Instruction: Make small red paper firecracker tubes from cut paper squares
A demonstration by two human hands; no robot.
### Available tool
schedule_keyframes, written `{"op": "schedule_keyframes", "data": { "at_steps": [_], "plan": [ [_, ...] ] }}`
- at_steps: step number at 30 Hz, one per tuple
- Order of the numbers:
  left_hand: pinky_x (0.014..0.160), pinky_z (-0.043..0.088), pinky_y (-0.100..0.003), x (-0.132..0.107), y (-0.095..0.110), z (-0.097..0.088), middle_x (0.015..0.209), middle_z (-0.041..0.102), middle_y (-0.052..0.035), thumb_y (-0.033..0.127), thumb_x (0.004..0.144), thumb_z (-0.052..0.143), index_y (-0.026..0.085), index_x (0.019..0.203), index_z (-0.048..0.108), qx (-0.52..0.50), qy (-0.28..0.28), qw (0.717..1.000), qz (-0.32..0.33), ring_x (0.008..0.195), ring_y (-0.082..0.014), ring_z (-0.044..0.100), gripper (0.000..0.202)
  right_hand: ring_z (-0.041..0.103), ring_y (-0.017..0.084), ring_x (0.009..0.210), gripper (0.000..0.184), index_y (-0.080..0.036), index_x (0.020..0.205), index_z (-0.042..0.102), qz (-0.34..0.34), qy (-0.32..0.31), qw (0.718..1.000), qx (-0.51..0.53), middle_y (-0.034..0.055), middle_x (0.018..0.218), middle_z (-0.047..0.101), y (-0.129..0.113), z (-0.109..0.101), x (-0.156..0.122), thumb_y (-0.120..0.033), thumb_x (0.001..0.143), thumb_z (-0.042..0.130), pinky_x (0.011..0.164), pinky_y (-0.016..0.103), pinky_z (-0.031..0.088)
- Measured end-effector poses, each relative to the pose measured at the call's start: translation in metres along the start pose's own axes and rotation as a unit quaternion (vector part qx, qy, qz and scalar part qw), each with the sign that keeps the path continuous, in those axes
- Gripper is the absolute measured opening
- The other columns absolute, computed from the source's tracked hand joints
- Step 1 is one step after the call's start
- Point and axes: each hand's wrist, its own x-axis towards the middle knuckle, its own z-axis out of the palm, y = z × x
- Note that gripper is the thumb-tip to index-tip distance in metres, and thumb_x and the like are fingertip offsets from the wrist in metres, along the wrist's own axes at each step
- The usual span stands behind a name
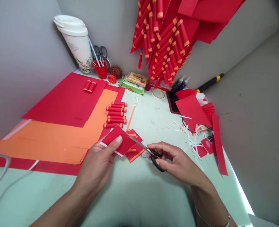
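Note:
My left hand (pixel 104 157) pinches a small red paper piece (pixel 122 140) with white edging, its thumb on top. In my right hand (pixel 174 162) is a pair of black-handled scissors (pixel 157 157), whose blades reach to the right corner of that paper. Just behind lies another red paper piece (pixel 136 154) with orange strips on it, partly hidden by the held one. Several rolled red paper tubes (pixel 116 113) with orange ends are lined up on the table beyond my left hand.
Red sheets (pixel 59 97) and orange sheets (pixel 47 138) cover the left side. A white lidded cup (pixel 75 47) and a red pot (pixel 100 69) stand at the back. White paper scraps (pixel 192 142), a phone (pixel 172 102) and red paper pieces (pixel 193 110) lie right. Firecracker-like hangings (pixel 167 56) decorate the wall.

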Motion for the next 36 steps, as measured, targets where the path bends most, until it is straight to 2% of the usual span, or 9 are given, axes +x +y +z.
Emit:
{"op": "schedule_keyframes", "data": {
  "at_steps": [9,13,16,19,25,29,30,33,36],
  "plan": [
    [0.082,0.058,-0.037,-0.002,-0.004,0.002,0.107,0.079,-0.0112,0.03,0.079,0.077,0.016,0.107,0.075,0.002,-0.018,0.999,-0.029,0.098,-0.031,0.073,0.031,0.061,0.015,0.072,0.038,-0.027,0.124,0.067,0.032,0.023,0.998,0.04,0.0023,0.094,0.069,0.01,-0.002,0.0,-0.022,0.087,0.061,0.064,0.027,0.05],
    [0.078,0.057,-0.035,-0.003,-0.007,-0.003,0.104,0.079,-0.0092,0.029,0.079,0.077,0.02,0.117,0.068,0.058,-0.022,0.998,-0.022,0.095,-0.0293,0.073,0.04,0.066,0.023,0.105,0.039,-0.022,0.128,0.064,0.036,0.201,0.97,-0.134,0.0082,0.12,0.069,0.031,-0.015,0.01,-0.026,0.089,0.059,0.094,0.039,0.051],
    [0.072,0.057,-0.035,-0.003,-0.008,-0.007,0.098,0.079,-0.0062,0.031,0.078,0.077,0.024,0.121,0.062,0.129,-0.041,0.99,-0.034,0.085,-0.0279,0.074,0.047,0.064,0.028,0.112,0.044,-0.018,0.136,0.057,0.056,0.254,0.919,-0.297,0.0136,0.127,0.066,0.047,-0.023,0.017,-0.026,0.093,0.052,0.097,0.044,0.05],
    [0.065,0.056,-0.034,-0.005,-0.005,-0.007,0.086,0.077,-0.0029,0.038,0.077,0.075,0.025,0.123,0.058,0.23,-0.054,0.971,-0.041,0.075,-0.0262,0.073,0.051,0.063,0.031,0.114,0.044,-0.017,0.136,0.056,0.063,0.265,0.9,-0.341,0.0154,0.127,0.066,0.056,-0.023,0.02,-0.023,0.093,0.049,0.096,0.046,0.05],
    [0.053,0.043,-0.028,-0.006,-0.002,-0.003,0.064,0.059,0.0052,0.047,0.08,0.065,0.027,0.136,0.052,0.464,-0.087,0.882,-0.017,0.061,-0.0219,0.061,0.061,0.061,0.034,0.107,0.035,-0.016,0.124,0.065,0.048,0.252,0.89,-0.377,0.0157,0.112,0.069,0.052,-0.014,0.019,-0.016,0.093,0.048,0.092,0.047,0.048],
    [0.06,0.045,-0.031,-0.003,-0.008,-0.006,0.073,0.062,0.0024,0.05,0.081,0.062,0.028,0.142,0.044,0.564,-0.069,0.823,0.021,0.068,-0.0241,0.062,0.068,0.058,0.031,0.108,0.023,-0.018,0.11,0.069,0.036,0.257,0.889,-0.376,0.0142,0.11,0.066,0.036,-0.014,0.011,-0.022,0.093,0.054,0.093,0.044,0.047],
    [0.062,0.046,-0.031,-0.003,-0.009,-0.007,0.079,0.066,0.0008,0.05,0.08,0.062,0.027,0.14,0.044,0.564,-0.069,0.823,0.027,0.071,-0.0246,0.064,0.066,0.06,0.028,0.102,0.016,-0.02,0.102,0.07,0.029,0.236,0.901,-0.362,0.0109,0.105,0.067,0.031,-0.014,0.008,-0.025,0.092,0.059,0.089,0.04,0.049],
    [0.062,0.046,-0.03,-0.001,-0.008,-0.01,0.085,0.069,-0.0012,0.047,0.079,0.064,0.025,0.117,0.055,0.58,-0.079,0.809,0.043,0.072,-0.0242,0.065,0.045,0.061,0.021,0.086,0.012,-0.023,0.088,0.068,0.002,0.063,0.958,-0.279,0.0032,0.092,0.065,0.022,-0.011,0.003,-0.032,0.083,0.074,0.076,0.032,0.05],
    [0.057,0.042,-0.028,-0.001,-0.004,-0.013,0.074,0.067,0.0007,0.044,0.079,0.063,0.024,0.088,0.058,0.646,-0.114,0.753,0.05,0.067,-0.0226,0.062,0.022,0.059,0.02,0.084,0.012,-0.022,0.087,0.067,-0.019,0.001,0.959,-0.283,0.0022,0.087,0.063,0.022,-0.008,0.005,-0.027,0.081,0.076,0.075,0.031,0.047]
  ]
}}
